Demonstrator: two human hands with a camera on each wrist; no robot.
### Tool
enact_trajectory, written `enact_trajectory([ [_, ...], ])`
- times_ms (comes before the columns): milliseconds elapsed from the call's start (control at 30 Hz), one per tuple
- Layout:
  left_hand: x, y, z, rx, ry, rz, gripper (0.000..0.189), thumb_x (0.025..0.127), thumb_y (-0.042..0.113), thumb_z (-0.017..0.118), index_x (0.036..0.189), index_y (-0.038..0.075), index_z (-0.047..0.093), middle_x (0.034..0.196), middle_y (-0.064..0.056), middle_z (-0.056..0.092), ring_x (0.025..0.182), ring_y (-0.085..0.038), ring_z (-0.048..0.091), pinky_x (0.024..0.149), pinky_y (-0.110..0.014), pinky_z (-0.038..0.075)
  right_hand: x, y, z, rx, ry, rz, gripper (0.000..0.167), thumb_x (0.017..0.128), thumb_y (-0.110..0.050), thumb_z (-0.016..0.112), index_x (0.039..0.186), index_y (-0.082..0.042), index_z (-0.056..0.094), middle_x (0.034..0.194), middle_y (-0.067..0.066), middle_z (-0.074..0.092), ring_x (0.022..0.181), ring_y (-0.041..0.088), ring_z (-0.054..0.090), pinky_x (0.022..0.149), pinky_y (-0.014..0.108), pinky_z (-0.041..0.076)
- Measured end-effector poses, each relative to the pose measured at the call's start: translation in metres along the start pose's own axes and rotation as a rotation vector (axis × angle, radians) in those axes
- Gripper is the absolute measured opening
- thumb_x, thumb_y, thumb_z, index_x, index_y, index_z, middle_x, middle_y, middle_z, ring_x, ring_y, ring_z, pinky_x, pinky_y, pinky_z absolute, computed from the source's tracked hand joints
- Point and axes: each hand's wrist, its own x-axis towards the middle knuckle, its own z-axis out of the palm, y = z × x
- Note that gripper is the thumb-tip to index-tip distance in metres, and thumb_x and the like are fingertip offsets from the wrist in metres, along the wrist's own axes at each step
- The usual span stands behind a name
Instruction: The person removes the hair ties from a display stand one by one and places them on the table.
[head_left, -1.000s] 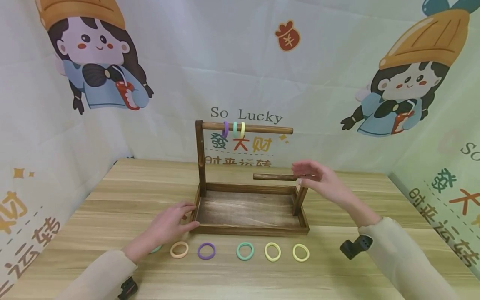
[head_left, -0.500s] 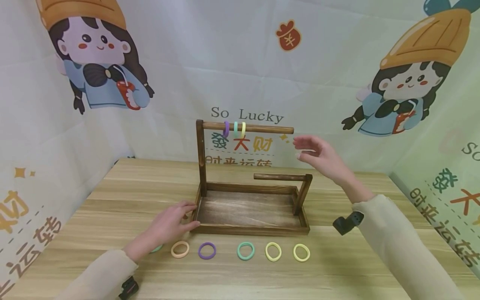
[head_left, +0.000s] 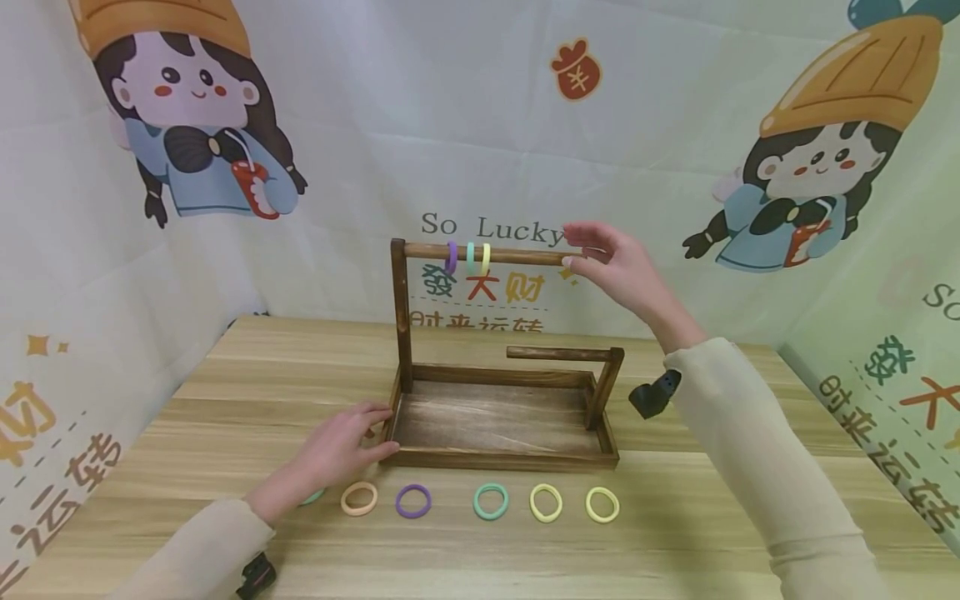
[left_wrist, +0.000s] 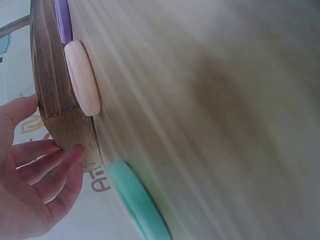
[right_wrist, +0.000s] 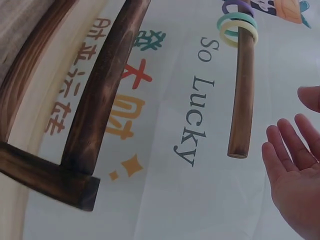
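Observation:
A dark wooden rack [head_left: 495,458] has a tray base, a tall left post with an upper bar [head_left: 525,257], and a short right post with a lower bar [head_left: 558,354]. On the upper bar hang a purple ring [head_left: 452,257], a green ring [right_wrist: 220,22] and a yellow ring [head_left: 486,260]. My left hand [head_left: 337,446] rests at the tray's left end, thumb at the front corner and fingertips against the end wall [left_wrist: 75,135]. Up beside the upper bar's free end is my right hand [head_left: 618,267], fingers extended with nothing in them; the right wrist view shows a gap to the bar.
Along the table before the rack lie an orange ring [head_left: 359,498], a purple ring [head_left: 413,501], a green ring [head_left: 491,502] and two yellow rings [head_left: 546,503]. Another green ring [left_wrist: 137,200] is partly hidden by the left arm. A printed curtain [head_left: 360,125] hangs behind.
My right hand has risen from the lower bar's post end to the upper bar's free end, moving slightly left at the last. The left hand, the rack and the rings stay put.

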Motion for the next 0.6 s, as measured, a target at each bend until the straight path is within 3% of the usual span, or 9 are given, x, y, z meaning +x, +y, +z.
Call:
enact_trajectory([
  [400,0.001,0.000,0.001,0.007,-0.008,-0.006,0.049,0.080,0.028,0.065,0.115,-0.005,0.054,0.116,-0.019,0.052,0.083,-0.025,0.059,0.070,-0.039,0.050,0.026,-0.003,0.018,-0.122,-0.066,0.002,0.048,0.081,-0.015,0.063,0.125,-0.005,0.046,0.125,0.007,0.047,0.115,0.017,0.041,0.097,0.025,0.031],
  [600,0.001,-0.002,0.001,0.009,0.001,0.006,0.049,0.080,0.027,0.065,0.114,-0.006,0.054,0.115,-0.019,0.052,0.081,-0.024,0.060,0.067,-0.037,0.050,0.038,-0.005,0.032,-0.189,-0.113,-0.036,0.050,0.080,-0.016,0.065,0.125,-0.005,0.047,0.124,0.007,0.048,0.114,0.018,0.041,0.095,0.030,0.033],
])
